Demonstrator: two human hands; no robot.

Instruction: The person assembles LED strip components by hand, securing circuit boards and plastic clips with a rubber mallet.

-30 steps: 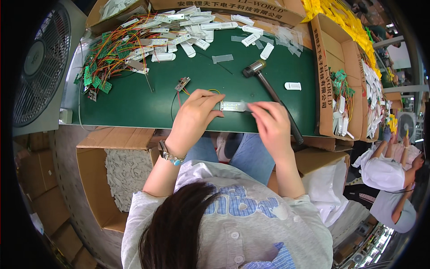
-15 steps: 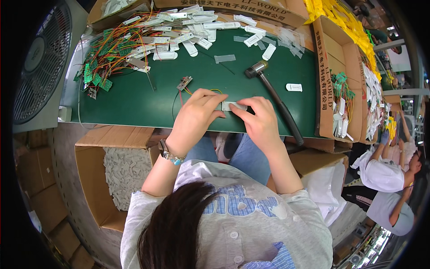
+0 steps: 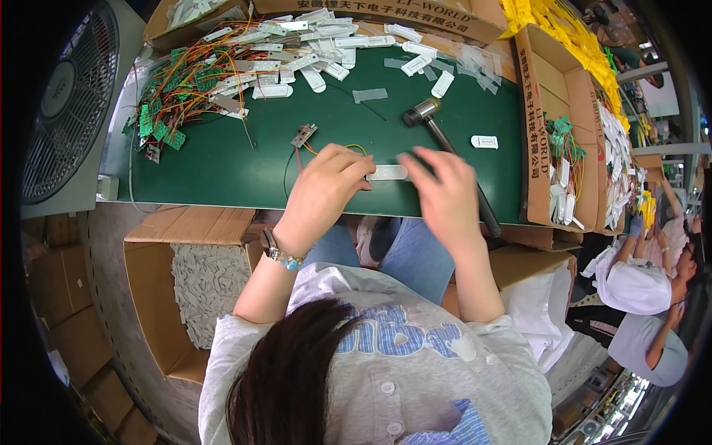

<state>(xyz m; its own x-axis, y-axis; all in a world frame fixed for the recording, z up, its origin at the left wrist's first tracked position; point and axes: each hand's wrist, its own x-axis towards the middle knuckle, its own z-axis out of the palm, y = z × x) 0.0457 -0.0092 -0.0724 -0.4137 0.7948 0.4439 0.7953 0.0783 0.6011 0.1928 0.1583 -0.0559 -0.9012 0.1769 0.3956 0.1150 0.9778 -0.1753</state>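
Note:
My left hand (image 3: 324,191) pinches the left end of a small white plastic casing with a rounded end (image 3: 389,173), flat on the green table near its front edge. Wires, one of them yellow, run from under those fingers to a small circuit board (image 3: 304,135) lying just beyond. My right hand (image 3: 451,194) is off the casing, just to the right of it, its blurred fingers apart with nothing seen in them. A rubber-headed hammer (image 3: 423,112) lies on the table, its dark handle passing partly behind my right hand.
Green boards with red and yellow wires (image 3: 170,104) are heaped at the far left, beside white casings (image 3: 326,44). A lone white casing (image 3: 484,142) lies right of the hammer. Cardboard boxes (image 3: 535,148) stand at the right. A fan (image 3: 67,96) is at the left.
My right hand has let go of the casing and moved a little right and up, toward the hammer. My left hand keeps hold of the casing in nearly the same place.

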